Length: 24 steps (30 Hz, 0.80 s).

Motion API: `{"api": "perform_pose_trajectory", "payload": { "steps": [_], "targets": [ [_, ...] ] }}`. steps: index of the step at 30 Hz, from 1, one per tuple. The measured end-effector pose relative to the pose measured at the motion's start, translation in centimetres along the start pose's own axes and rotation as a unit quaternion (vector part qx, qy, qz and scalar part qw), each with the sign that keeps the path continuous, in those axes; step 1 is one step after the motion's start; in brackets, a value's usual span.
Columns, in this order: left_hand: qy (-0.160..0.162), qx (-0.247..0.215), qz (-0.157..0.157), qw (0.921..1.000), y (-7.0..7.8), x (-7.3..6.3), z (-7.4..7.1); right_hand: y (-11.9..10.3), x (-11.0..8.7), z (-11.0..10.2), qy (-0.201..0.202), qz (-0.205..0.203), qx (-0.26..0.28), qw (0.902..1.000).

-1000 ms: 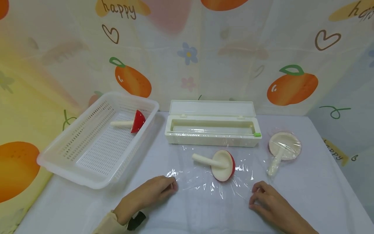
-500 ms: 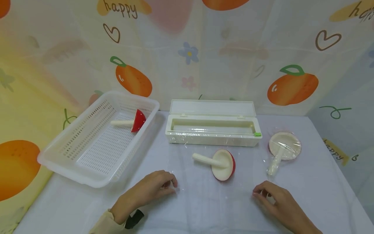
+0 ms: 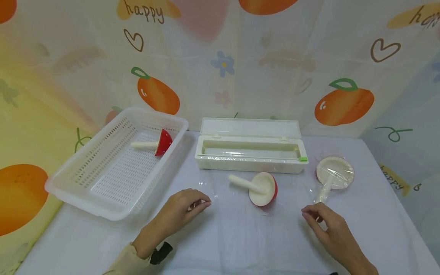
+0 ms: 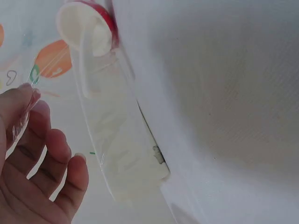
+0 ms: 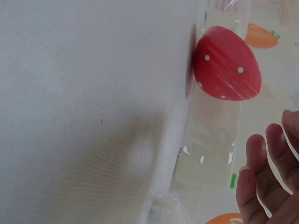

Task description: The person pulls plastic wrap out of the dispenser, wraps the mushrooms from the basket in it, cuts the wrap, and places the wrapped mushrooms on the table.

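Red-capped mushroom [image 3: 262,191] between left grip [image 3: 183,209] and right grip [image 3: 328,225] (both clamped on clear film [image 4: 21,120]).

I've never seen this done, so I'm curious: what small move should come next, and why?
I'd probably fold the clear film over the middle mushroom: the left hand pinches the film, which doesn't appear closed round that mushroom, while the wrapped mushroom at right already has film around it.

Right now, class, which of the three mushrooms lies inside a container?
The leftmost mushroom, lying in the white basket; the middle mushroom and the rightmost mushroom, just beyond the right hand, are both outside it.
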<state>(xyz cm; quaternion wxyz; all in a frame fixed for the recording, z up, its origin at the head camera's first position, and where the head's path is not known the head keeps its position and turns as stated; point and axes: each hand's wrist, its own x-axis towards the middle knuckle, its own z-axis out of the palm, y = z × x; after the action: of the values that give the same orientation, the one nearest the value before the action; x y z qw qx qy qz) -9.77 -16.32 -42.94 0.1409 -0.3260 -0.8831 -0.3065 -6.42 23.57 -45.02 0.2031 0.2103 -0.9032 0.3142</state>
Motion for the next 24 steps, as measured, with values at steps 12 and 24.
{"api": "perform_pose_trajectory", "payload": {
  "steps": [12,24],
  "targets": [
    [0.059,0.015,-0.097,0.9934,0.4,1.9,0.3,0.8,1.6,1.0,0.077,0.024,0.030,0.9963],
    [0.084,0.023,-0.166,0.9823,0.5,4.5,0.9,0.5,3.9,1.9,0.102,0.176,0.041,0.9781]
  ]
}}
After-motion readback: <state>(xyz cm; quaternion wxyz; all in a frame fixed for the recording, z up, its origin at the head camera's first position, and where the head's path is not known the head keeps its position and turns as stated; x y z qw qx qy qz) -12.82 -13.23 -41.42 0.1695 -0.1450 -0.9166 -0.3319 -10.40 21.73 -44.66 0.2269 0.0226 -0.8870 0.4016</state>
